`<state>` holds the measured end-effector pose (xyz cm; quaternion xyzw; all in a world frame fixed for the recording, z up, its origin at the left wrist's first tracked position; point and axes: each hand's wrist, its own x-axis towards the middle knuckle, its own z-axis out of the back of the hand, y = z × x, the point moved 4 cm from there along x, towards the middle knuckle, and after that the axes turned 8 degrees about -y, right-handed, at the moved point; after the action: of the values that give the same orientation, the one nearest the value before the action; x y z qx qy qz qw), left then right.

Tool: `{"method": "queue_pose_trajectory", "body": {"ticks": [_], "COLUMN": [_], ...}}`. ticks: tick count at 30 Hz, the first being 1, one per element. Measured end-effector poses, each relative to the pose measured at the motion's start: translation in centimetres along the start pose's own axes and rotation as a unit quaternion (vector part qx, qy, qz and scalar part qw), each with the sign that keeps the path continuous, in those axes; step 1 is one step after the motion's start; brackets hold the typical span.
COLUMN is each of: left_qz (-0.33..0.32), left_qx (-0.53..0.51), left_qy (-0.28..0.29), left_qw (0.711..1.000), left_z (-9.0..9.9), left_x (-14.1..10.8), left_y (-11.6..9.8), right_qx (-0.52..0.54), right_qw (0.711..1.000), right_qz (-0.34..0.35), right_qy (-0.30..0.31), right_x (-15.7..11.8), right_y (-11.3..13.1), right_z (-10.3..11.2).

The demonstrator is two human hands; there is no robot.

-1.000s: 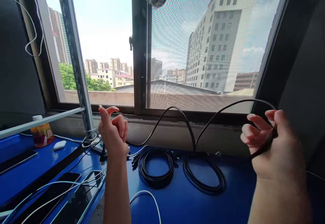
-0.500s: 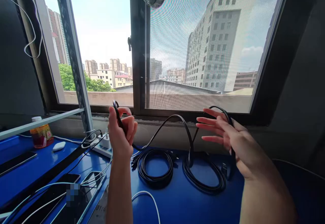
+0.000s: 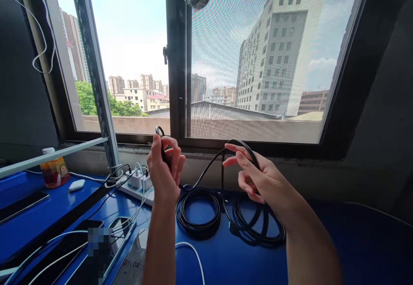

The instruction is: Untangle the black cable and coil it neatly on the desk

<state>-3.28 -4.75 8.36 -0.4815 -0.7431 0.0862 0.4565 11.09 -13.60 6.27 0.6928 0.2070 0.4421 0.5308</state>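
Note:
My left hand (image 3: 166, 162) is closed round a black cable (image 3: 223, 181), whose small bend sticks up above the thumb. From there the cable sags and rises again toward my right hand (image 3: 258, 177). It arches over the right index finger and passes into that hand, whose lower fingers are curled round it while the index finger points left. Beneath the hands, a coiled black cable (image 3: 198, 232) lies on the left of the blue tabletop. A second black coil (image 3: 272, 240) lies to its right, partly hidden behind my right hand and forearm.
A white power strip (image 3: 135, 190) with chargers stands left of my left hand. Several phones and thin cables lie at the lower left, near a bottle (image 3: 54, 168) and a white case (image 3: 76, 185). A metal shelf post (image 3: 97, 82) rises before the window.
My right hand has moved left, nearer my left hand, and its spread fingers have curled in round the cable. My left hand has shifted slightly right, still gripping its part.

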Motion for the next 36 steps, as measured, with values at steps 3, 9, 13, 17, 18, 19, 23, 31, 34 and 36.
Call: {"method": "queue_pose_trajectory", "body": {"ticks": [3, 9, 13, 17, 18, 19, 23, 31, 34, 36], "left_qz": [-0.009, -0.012, 0.058, 0.096, 0.103, 0.109, 0.1, 0.02, -0.057, -0.104], "left_qx": [0.003, 0.002, 0.052, 0.121, 0.136, 0.149, 0.19, 0.227, 0.212, 0.202], "left_qy": [-0.033, -0.03, 0.102, 0.215, 0.235, 0.251, 0.277, 0.245, 0.167, 0.123], "left_qw": [0.999, 0.999, 0.992, 0.964, 0.957, 0.95, 0.936, 0.942, 0.961, 0.966], "left_z": [0.6, 0.9, -0.6, -2.2, -2.5, -2.7, -2.8, -2.2, -1.9, -1.5], "left_x": [0.3, 0.6, 0.0, -1.1, -1.3, -1.5, -1.6, -1.0, -0.6, -0.5], "left_y": [-0.1, 0.0, 1.1, 2.3, 2.6, 2.9, 3.6, 2.8, 1.5, 0.7], "right_qx": [-0.096, -0.139, -0.076, -0.099, -0.116, -0.131, -0.167, -0.193, -0.195, -0.19], "right_qw": [0.988, 0.957, 0.952, 0.955, 0.954, 0.953, 0.947, 0.938, 0.93, 0.921], "right_qz": [0.067, 0.165, 0.242, 0.27, 0.272, 0.274, 0.274, 0.286, 0.291, 0.303], "right_qy": [-0.1, -0.194, -0.17, -0.078, -0.047, -0.024, -0.001, -0.045, -0.111, -0.156], "right_x": [0.6, 0.7, -0.6, -1.4, -1.5, -1.5, -1.2, -0.6, -0.5, -0.4], "right_y": [-0.5, 0.2, 1.5, 1.6, 1.5, 1.4, 1.0, 0.8, 1.1, 1.4], "right_z": [1.7, 3.0, 1.7, -0.4, -0.8, -1.1, -1.1, 0.3, 0.9, 1.2]}}
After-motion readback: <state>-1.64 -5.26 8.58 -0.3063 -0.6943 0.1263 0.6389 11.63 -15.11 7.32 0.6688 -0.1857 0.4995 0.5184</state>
